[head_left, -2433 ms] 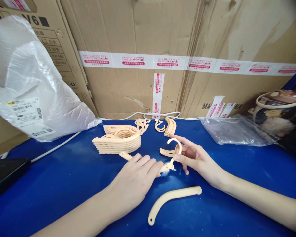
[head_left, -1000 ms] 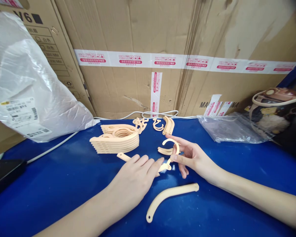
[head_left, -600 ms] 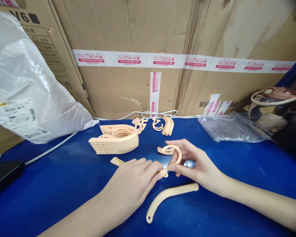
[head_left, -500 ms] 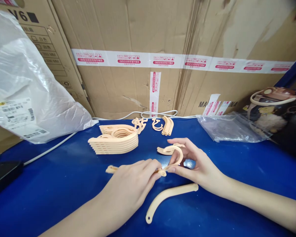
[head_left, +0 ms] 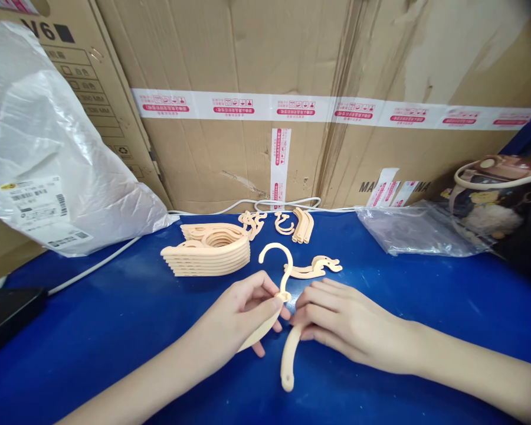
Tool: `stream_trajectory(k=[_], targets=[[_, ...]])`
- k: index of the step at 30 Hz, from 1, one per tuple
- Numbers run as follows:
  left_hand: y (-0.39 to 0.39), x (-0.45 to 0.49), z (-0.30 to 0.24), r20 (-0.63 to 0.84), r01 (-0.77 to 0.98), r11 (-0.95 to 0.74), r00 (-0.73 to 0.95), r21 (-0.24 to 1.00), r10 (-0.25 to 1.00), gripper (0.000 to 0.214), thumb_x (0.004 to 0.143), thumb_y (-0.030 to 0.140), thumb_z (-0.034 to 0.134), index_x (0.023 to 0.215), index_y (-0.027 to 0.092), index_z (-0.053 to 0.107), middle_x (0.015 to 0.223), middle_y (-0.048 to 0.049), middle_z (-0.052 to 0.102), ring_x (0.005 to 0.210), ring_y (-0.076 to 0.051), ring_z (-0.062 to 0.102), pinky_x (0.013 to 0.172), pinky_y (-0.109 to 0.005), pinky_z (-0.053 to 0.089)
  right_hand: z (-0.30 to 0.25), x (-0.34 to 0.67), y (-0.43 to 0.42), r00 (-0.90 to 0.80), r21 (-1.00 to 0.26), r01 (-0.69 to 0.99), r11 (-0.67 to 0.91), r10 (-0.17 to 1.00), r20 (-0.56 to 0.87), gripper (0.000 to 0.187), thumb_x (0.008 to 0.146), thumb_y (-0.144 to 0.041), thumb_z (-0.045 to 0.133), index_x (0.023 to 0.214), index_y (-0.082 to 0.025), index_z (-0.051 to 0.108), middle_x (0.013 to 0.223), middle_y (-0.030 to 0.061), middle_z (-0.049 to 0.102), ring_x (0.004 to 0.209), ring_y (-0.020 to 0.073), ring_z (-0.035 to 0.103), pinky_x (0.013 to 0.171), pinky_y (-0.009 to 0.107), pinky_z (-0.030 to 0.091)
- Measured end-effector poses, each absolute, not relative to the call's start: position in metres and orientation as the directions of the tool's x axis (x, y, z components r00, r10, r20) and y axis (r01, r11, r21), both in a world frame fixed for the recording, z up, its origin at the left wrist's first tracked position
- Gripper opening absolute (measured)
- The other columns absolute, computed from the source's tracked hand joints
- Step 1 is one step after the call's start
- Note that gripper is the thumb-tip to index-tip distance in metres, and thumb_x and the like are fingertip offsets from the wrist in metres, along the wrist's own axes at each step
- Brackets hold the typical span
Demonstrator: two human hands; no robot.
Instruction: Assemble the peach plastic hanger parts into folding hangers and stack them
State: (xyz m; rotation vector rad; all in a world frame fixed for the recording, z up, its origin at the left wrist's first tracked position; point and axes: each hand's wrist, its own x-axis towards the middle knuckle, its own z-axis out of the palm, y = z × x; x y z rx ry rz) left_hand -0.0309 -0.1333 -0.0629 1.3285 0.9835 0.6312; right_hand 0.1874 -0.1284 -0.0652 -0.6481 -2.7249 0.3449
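Between its thumb and fingers, my left hand point(head_left: 256, 310) grips a beige hanger arm with a hook point(head_left: 287, 260) joined at its end; the hook stands up, curving to the left. My right hand point(head_left: 340, 319) is closed on the upper end of a curved beige hanger arm point(head_left: 288, 366), whose holed end points toward me. The fingers hide that upper end. Just behind my right hand lie more beige hanger parts point(head_left: 314, 268) on the blue tabletop point(head_left: 159, 354).
A stack of beige folded hangers point(head_left: 206, 260) stands back left. Loose hooks point(head_left: 251, 224) and several curved arms point(head_left: 303, 225) lie near the cardboard boxes point(head_left: 230, 159). A white plastic package point(head_left: 71, 159) leans at left; a clear bag point(head_left: 416, 230) lies at right.
My right hand has let go of the hook and taken up the loose curved arm from the table. My left hand has turned, bringing the hook upright.
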Motion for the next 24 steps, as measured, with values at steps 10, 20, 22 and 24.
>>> stream_trajectory(k=[10,20,22,24], targets=[[-0.127,-0.03,-0.057,-0.286,0.084,0.276,0.406,0.957,0.868,0.03,0.077,0.043,0.066,0.092,0.017,0.061,0.083,-0.0031,0.061,0.067,-0.015,0.06,0.045,-0.022,0.053,-0.071,0.192,-0.121,-0.703,-0.432,0.439,0.788,0.601,0.381,0.02,0.098,-0.019,0.035,0.105,-0.017,0.055,0.09,0.006,0.064,0.075,0.0154,0.059,0.066,0.027,0.046],[-0.128,-0.032,-0.055,-0.349,0.055,0.358,0.406,0.932,0.844,0.029,0.076,0.042,0.07,0.085,0.015,0.068,0.081,-0.0032,0.066,0.057,-0.011,0.06,0.042,-0.017,0.049,-0.07,0.19,-0.121,-0.62,-0.397,0.494,0.773,0.634,0.463,0.014,0.091,-0.026,0.053,0.089,-0.018,0.065,0.076,0.0025,0.067,0.061,0.0124,0.058,0.054,0.022,0.041],[-0.128,-0.031,-0.054,-0.365,0.044,0.377,0.378,0.925,0.851,0.028,0.076,0.041,0.07,0.087,0.015,0.068,0.085,-0.0036,0.067,0.057,-0.011,0.06,0.041,-0.016,0.048,-0.07,0.189,-0.121,-0.611,-0.403,0.498,0.768,0.64,0.466,0.013,0.089,-0.025,0.055,0.086,-0.018,0.065,0.073,0.002,0.066,0.06,0.0122,0.057,0.053,0.021,0.041],[-0.129,-0.031,-0.053,-0.382,0.027,0.399,0.356,0.917,0.853,0.027,0.075,0.039,0.07,0.09,0.017,0.068,0.083,-0.0025,0.066,0.056,-0.01,0.061,0.04,-0.015,0.047,-0.071,0.19,-0.121,-0.612,-0.406,0.499,0.766,0.643,0.46,0.012,0.087,-0.024,0.056,0.085,-0.018,0.066,0.074,0.002,0.067,0.061,0.0122,0.058,0.054,0.021,0.042]])
